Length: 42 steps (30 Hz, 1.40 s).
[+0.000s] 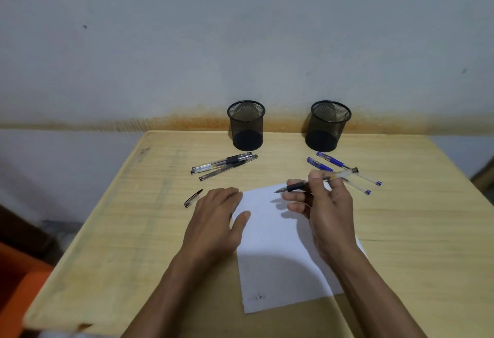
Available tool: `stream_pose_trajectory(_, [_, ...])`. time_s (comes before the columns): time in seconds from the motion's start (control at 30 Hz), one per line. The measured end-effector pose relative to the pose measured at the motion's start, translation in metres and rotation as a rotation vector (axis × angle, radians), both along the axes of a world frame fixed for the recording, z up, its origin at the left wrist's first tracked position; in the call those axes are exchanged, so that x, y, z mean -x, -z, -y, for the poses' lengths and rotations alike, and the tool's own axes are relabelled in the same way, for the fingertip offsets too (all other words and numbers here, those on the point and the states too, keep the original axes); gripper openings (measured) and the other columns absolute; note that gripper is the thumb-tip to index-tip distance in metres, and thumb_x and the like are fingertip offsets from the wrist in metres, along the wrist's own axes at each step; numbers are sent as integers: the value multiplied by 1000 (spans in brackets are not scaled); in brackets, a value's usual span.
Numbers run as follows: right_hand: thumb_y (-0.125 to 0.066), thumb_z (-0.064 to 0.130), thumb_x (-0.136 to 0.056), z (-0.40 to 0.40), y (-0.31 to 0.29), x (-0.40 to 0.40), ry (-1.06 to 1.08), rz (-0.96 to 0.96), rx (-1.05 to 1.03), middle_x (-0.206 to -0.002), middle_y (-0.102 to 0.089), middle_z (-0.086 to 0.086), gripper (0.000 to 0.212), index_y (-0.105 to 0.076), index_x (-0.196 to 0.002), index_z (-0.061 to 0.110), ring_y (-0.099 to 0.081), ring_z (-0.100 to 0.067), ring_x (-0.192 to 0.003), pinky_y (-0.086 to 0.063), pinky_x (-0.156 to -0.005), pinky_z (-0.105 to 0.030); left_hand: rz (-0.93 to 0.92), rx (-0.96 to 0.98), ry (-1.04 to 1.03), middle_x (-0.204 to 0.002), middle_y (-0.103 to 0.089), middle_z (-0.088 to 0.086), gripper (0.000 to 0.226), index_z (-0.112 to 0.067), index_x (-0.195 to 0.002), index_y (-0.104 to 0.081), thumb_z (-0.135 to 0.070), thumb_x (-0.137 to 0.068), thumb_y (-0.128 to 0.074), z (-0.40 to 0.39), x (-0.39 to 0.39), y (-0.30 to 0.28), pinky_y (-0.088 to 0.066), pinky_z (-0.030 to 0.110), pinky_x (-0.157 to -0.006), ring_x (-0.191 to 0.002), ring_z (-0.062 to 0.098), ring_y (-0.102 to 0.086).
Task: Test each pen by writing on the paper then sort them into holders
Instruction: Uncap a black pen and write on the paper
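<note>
black pen (315, 180) pinched in the right hand (324, 212), uncapped, tip hanging just above the paper (278, 257) near its far edge. looks like the write-test step, barely started; next the tip needs lowering onto the sheet. left hand (216, 220) flat, fingers spread, holding nothing, pinning the paper's left edge. loose cap (193, 198) left of it. black pens (224, 165), blue pens (344, 170) beyond the grip, two empty mesh holders (246, 125) farther back.

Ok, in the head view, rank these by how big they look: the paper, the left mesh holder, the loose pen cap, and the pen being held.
1. Paper, clearly largest.
2. Left mesh holder, though it sits farther away.
3. Pen held in the right hand, partly hidden.
4. Pen cap, smallest.
</note>
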State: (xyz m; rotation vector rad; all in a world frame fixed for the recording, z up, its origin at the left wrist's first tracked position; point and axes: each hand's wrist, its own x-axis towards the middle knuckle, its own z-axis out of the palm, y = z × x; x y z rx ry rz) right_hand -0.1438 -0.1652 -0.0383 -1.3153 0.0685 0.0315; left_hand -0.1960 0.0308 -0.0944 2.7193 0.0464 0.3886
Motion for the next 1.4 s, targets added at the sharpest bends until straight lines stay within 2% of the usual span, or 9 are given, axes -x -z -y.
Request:
stream_pose_trajectory(0.17, [-75,4,-89,-38,4,-17,-107,41,206,-77,-75,-4,16,-62,-99,5,-75,-12,-65,-59,-60,-19,0,16,-23,-135,-57,-7,58,-20,-131,-60,-57,-87,-53,-5,0,-2,-25,23,-102,-126,12,-43])
stream_pose_trajectory(0.23, [-70,-2,-92,-47,14,-25,-173,6,241,-71,-71,-9,7,-65,-95,3,-69,-16,-58,-58,-61,-25,12,16,-16,-131,-61,-4,58,-18,-127,-63,-57,-85,-55,-8,1,0,-33,28,-103,-123,14,-49])
stream_pose_trajectory(0.33, [-63,-2,-95,-48,30,-32,-262,-10,262,-74,-70,-16,9,-68,-92,5,-68,-29,-66,-58,-70,-39,65,-11,11,-124,-66,5,56,-10,-120,-68,-52,-84,-61,-20,4,7,-47,43,-98,-116,22,-59])
stream_pose_trajectory(0.43, [-69,1,-92,-44,35,-30,-306,84,385,-80,-76,-9,8,-72,-88,7,-76,-23,-77,-63,-77,-38,64,-17,12,-127,-65,6,56,-10,-122,-67,-51,-85,-64,-28,4,10,-48,45,-98,-118,24,-58])
stream_pose_trajectory(0.57, [-77,-2,-82,-45,29,-31,-378,103,469,-82,-78,-7,13,-72,-84,11,-78,-25,-82,-65,-77,-49,35,-24,32,-129,-64,7,56,-11,-123,-66,-52,-87,-57,-30,2,6,-47,45,-101,-120,25,-58])
stream_pose_trajectory(0.63, [-80,0,-80,-50,28,-34,-392,137,524,-80,-78,-6,14,-71,-82,11,-77,-22,-79,-66,-75,-46,20,-29,43,-130,-63,8,53,-11,-124,-65,-50,-88,-57,-31,1,6,-46,44,-102,-120,25,-58])
stream_pose_trajectory(0.8, [-86,7,-77,-60,32,-39,-403,217,611,-78,-77,3,15,-73,-80,13,-72,-9,-72,-61,-65,-22,-31,-47,22,-138,-56,6,56,-15,-131,-58,-51,-90,-46,-30,3,7,-40,44,-109,-128,23,-50])
stream_pose_trajectory(1.03, [-82,9,-72,-67,41,-47,-399,243,595,-71,-73,-9,15,-68,-67,14,-70,-33,-69,-61,-64,-57,-19,0,21,-137,-57,7,51,-12,-129,-60,-44,-91,-50,-29,4,4,-38,45,-109,-128,24,-50])
stream_pose_trajectory(1.4, [-79,15,-69,-72,50,-49,-370,235,567,-71,-71,-14,15,-66,-66,10,-68,-41,-72,-57,-60,-59,-31,36,7,-136,-58,7,53,-10,-129,-61,-43,-89,-51,-28,3,3,-40,49,-107,-129,25,-50])
